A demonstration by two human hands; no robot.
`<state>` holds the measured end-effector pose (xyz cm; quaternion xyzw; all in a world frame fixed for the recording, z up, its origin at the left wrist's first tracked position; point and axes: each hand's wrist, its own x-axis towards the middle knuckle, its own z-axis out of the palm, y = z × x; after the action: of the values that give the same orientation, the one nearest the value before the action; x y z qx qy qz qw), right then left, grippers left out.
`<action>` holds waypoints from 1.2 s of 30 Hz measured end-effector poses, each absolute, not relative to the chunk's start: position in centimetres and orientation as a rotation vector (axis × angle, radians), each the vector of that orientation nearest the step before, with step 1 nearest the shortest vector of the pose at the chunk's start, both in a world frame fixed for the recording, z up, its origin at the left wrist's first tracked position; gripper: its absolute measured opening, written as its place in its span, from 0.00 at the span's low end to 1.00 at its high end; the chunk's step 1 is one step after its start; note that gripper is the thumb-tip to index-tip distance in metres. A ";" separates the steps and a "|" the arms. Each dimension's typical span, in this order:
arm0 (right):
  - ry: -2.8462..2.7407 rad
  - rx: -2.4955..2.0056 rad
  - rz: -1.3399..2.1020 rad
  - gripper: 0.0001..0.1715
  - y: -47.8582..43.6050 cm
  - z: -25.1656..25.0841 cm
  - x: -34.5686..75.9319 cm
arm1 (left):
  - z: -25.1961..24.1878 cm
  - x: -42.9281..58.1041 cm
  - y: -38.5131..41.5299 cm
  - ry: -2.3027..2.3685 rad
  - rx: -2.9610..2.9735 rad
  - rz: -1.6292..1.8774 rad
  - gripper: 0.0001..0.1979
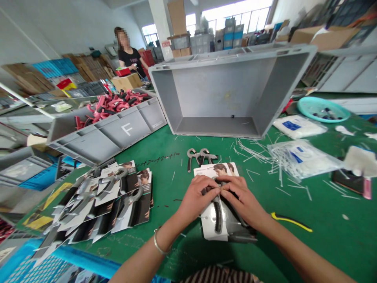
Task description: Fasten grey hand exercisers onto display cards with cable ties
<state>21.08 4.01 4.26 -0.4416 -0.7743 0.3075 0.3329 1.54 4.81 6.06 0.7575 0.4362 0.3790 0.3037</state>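
Observation:
A hand grip strengthener [218,218] with dark padded handles lies on a printed backing card [206,230] in front of me, over more cards. My left hand [202,196] closes round its upper end from the left. From the other side my right hand [240,198] grips the same end, and the fingertips of both hands meet there. Whether a thin tie is pinched between them is hidden. Just beyond the cards are loose grey hand grip strengtheners [203,157]. White cable ties [253,151] are strewn to the right.
Carded hand grips [108,200] are piled at left. Behind stand a grey crate [126,127] of red-and-black parts and a large tipped grey crate [218,129]. At right are bagged cable ties [306,157], a turquoise basin [312,108] and a yellow-and-black tool [291,221]. A person [132,59] stands beyond.

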 end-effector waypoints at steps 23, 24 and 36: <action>-2.420 -1.160 0.547 0.05 -1.5 7.3 21.7 | 5.7 1.1 -4.5 1.748 2.123 0.573 0.18; -2.503 -1.171 0.461 0.05 -2.0 7.3 21.2 | 5.8 1.1 -4.4 1.740 2.116 0.555 0.13; -2.405 -1.126 0.550 0.01 -1.7 7.7 19.6 | 4.3 -3.7 -3.6 1.382 2.040 0.860 0.09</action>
<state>19.61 -1.67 7.70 -0.4056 -0.8664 0.1982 0.2133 -3.68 -3.57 4.31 0.7543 0.5109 0.3180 0.2626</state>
